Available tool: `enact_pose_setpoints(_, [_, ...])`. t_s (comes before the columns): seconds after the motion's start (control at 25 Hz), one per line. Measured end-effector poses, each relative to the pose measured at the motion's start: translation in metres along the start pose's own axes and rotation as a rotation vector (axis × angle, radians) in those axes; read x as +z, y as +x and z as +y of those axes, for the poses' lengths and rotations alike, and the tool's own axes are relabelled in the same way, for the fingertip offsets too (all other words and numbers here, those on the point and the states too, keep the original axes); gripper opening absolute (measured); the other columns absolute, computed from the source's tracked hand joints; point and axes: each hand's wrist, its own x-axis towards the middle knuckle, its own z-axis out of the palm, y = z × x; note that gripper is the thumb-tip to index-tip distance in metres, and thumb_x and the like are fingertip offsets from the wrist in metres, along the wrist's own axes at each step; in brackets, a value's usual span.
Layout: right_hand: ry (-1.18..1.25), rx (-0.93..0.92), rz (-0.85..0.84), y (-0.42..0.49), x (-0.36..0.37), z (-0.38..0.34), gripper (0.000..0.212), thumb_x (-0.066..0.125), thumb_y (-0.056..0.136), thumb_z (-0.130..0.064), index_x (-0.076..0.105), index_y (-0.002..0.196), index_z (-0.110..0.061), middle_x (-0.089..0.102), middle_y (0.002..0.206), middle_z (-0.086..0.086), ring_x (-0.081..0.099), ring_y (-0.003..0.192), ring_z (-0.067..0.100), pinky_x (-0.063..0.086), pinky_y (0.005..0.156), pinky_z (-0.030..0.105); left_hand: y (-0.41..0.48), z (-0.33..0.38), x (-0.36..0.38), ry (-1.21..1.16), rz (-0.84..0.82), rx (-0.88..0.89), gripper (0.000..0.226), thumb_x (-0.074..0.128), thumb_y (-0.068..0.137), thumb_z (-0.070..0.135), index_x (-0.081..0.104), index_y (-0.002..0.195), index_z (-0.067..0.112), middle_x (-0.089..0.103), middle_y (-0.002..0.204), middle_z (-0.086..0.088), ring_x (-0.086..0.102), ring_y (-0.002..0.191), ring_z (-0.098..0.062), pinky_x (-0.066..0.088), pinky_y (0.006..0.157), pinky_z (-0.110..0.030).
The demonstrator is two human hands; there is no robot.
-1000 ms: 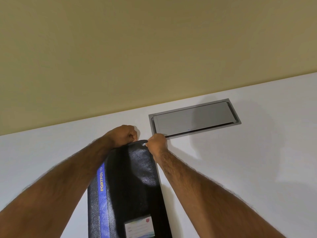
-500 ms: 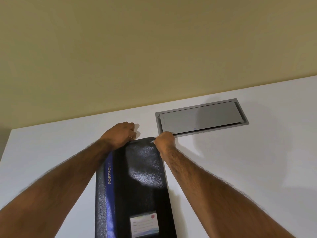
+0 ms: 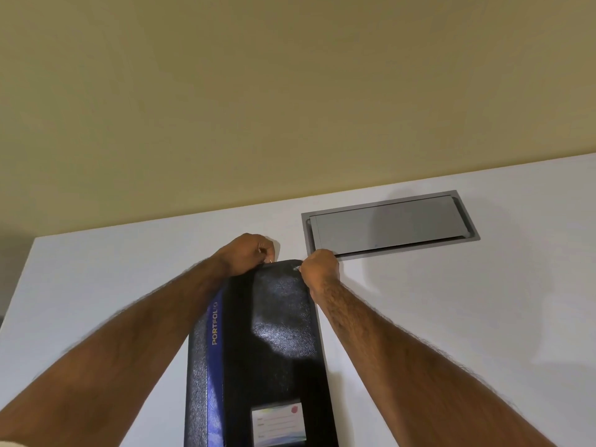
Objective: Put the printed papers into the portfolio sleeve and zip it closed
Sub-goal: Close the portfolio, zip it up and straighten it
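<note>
Portfolio sleeve (image 3: 258, 350), black with a blue band reading PORTFOLIO and a small label card (image 3: 278, 424) low on its face, stands on the white table (image 3: 451, 317) between both forearms. At its far top edge the left hand (image 3: 246, 254) is curled closed on the left corner, and the right hand (image 3: 319, 267) pinches the right corner, fingers together around something small and silvery. Beyond the sleeve's right corner, a grey hatch (image 3: 390, 225) sits flush in the table.

A white table (image 3: 451, 317) fills the near scene. A grey metal hatch (image 3: 388, 225), lid closed, sits flush in it, far right. A beige wall (image 3: 290, 91) stands beyond.
</note>
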Motion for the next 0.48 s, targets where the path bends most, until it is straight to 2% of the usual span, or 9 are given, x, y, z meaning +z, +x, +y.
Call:
enact_pose_setpoints(0.12, [-0.021,0.01,0.002,-0.001,-0.001,-0.002,0.022,0.063,0.096,-0.01,0.068,0.115,-0.002,0.07,0.11,0.013,0.07,0.098,0.027,0.057,0.08,0.029,0.002,0.001,0.004,-0.044,0.041,-0.02,0.035,0.055,0.085,-0.007,0.067,0.076,0.025,0.068,0.086,0.004,0.062,0.086,-0.015,0.047,0.081,-0.03])
enact_pose_setpoints(0.24, [-0.05,-0.009,0.01,0.0,0.0,0.0,0.021,0.063,0.096,-0.011,0.069,0.114,-0.001,0.07,0.11,0.014,0.07,0.097,0.025,0.054,0.076,0.025,0.001,-0.01,-0.002,0.033,0.006,-0.041,0.028,0.055,0.084,0.0,0.066,0.074,0.024,0.068,0.085,0.006,0.062,0.084,-0.018,0.047,0.079,-0.031])
enact_pose_setpoints(0.36, [-0.011,-0.008,0.022,0.002,0.001,0.003,0.019,0.063,0.096,-0.009,0.069,0.111,0.001,0.066,0.096,0.012,0.067,0.088,0.022,0.056,0.077,0.026,-0.009,-0.027,-0.011,0.105,-0.007,-0.056,0.023,0.058,0.085,0.004,0.067,0.076,0.023,0.066,0.088,0.008,0.06,0.085,-0.017,0.046,0.079,-0.03])
enact_pose_setpoints(0.48, [0.009,-0.008,0.02,0.002,0.0,0.004,0.017,0.063,0.096,-0.008,0.069,0.109,0.001,0.062,0.091,0.007,0.065,0.085,0.02,0.056,0.076,0.026,-0.021,-0.044,-0.017,0.131,0.003,-0.058,0.026,0.06,0.086,0.005,0.068,0.08,0.028,0.064,0.096,0.008,0.06,0.093,-0.018,0.042,0.081,-0.029])
